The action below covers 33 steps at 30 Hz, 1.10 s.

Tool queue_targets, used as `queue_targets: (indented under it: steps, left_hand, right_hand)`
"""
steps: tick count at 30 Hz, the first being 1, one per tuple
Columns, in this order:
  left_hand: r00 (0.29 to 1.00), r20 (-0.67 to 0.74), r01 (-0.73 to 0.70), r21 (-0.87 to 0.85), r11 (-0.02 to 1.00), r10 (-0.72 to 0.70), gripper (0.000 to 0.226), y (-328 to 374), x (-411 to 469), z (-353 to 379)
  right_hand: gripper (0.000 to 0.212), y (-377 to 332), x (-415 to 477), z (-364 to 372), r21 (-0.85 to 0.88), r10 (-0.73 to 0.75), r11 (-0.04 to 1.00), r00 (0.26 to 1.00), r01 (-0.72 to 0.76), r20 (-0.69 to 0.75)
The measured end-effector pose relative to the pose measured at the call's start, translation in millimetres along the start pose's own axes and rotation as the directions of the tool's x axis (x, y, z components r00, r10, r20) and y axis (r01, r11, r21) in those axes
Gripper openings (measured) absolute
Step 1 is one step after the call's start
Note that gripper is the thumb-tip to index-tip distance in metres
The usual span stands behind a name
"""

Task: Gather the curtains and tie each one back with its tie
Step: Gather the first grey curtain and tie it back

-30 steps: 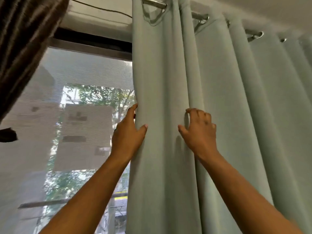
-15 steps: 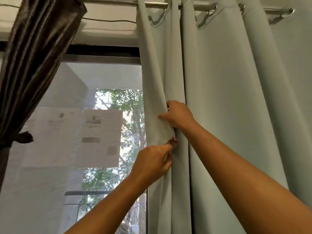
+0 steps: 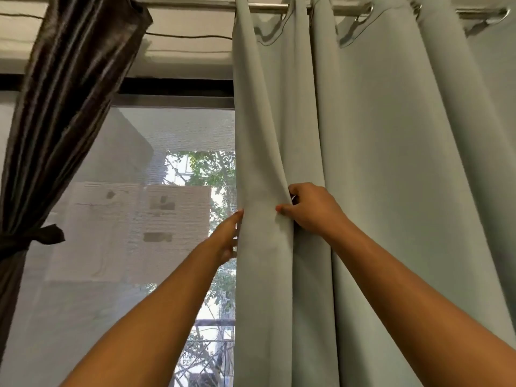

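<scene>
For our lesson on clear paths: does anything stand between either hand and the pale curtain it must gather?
Nothing visible does. The right hand grips a fold of the pale curtain, and the left hand touches its window-side edge.

metal rod (image 3: pixel 268 8) | black cable (image 3: pixel 190 37) | mesh screen (image 3: pixel 125 275) | tree outside (image 3: pixel 212 169)

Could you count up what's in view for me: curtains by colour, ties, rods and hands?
brown curtain: 1
pale green curtain: 1
tie: 1
rod: 1
hands: 2, left hand and right hand
Total: 6
</scene>
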<state>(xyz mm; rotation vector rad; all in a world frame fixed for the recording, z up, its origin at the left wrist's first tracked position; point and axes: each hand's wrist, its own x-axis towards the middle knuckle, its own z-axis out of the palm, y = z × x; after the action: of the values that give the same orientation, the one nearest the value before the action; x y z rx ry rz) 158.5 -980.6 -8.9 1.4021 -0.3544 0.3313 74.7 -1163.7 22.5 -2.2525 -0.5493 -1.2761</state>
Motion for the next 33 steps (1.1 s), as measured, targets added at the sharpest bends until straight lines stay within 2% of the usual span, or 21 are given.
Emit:
queue_targets:
  steps: [4, 7, 10, 12, 14, 17, 19, 21, 23, 27, 29, 31, 33]
  left_hand:
    - [0.992, -0.094, -0.094, -0.115, 0.989, 0.083, 0.034, -13.3, 11.6, -16.8]
    - [0.988, -0.053, -0.149, -0.096, 0.984, 0.144, 0.022, -16.4, -0.6, -42.5]
    - [0.928, -0.084, -0.365, 0.001, 0.931, 0.364, 0.010, -12.6, -24.3, -65.8]
    - [0.833, -0.085, -0.537, 0.110, 0.837, 0.546, 0.018, -8.4, -46.6, -76.5]
    - [0.732, -0.063, -0.638, 0.285, 0.715, 0.678, 0.024, -4.4, -70.9, -83.2]
    - [0.589, -0.015, -0.641, 0.599, 0.479, 0.808, 0.025, 1.9, -97.9, -88.4]
    - [0.541, -0.007, -0.580, 0.721, 0.379, 0.841, 0.033, 6.2, -108.0, -91.0]
    - [0.532, 0.005, -0.519, 0.792, 0.322, 0.847, 0.037, 9.5, -114.7, -95.1]
    - [0.536, 0.041, -0.476, 0.840, 0.262, 0.843, 0.036, 11.5, -119.5, -99.9]
    - [0.580, 0.131, -0.389, 0.912, 0.131, 0.804, 0.031, 10.4, -128.9, -102.6]
    - [0.617, 0.185, -0.386, 0.918, 0.089, 0.765, 0.032, 5.1, -133.1, -99.4]
    - [0.657, 0.202, -0.411, 0.903, 0.121, 0.727, 0.032, 1.6, -135.2, -96.2]
    - [0.709, 0.139, -0.440, 0.853, 0.280, 0.691, 0.035, 5.2, -133.2, -91.6]
  right_hand:
    - [0.030, 4.0, -2.1, 6.1, -0.103, -0.004, 0.995, 0.999, -0.001, -0.053]
    - [0.044, 1.1, -5.9, 10.9, -0.168, 0.018, 0.986, 0.999, -0.026, -0.050]
    - [0.070, -9.2, -12.1, 17.3, -0.256, -0.050, 0.966, 0.989, 0.013, -0.138]
    - [0.087, -20.4, -17.0, 21.7, -0.298, -0.151, 0.951, 0.964, 0.081, -0.220]
    - [0.092, -33.5, -20.9, 23.7, -0.306, -0.263, 0.935, 0.929, 0.179, -0.260]
    - [0.083, -48.1, -22.0, 26.2, -0.359, -0.361, 0.891, 0.913, 0.278, -0.189]
    - [0.073, -55.1, -22.4, 28.4, -0.276, -0.318, 0.918, 0.945, 0.286, -0.077]
    - [0.065, -60.4, -23.3, 31.9, -0.263, -0.283, 0.922, 0.958, 0.283, 0.038]
    - [0.059, -64.4, -24.3, 35.6, -0.273, -0.259, 0.925, 0.964, 0.264, 0.055]
    - [0.076, -77.8, -23.2, 40.8, -0.035, -0.186, 0.982, 0.966, 0.183, -0.179]
    - [0.091, -82.9, -19.2, 42.8, 0.062, -0.101, 0.991, 0.976, 0.115, -0.195]
    - [0.094, -85.2, -14.0, 44.5, 0.152, 0.005, 0.988, 0.987, 0.019, -0.162]
    - [0.078, -84.4, -12.3, 46.2, 0.145, 0.064, 0.989, 0.989, -0.044, -0.136]
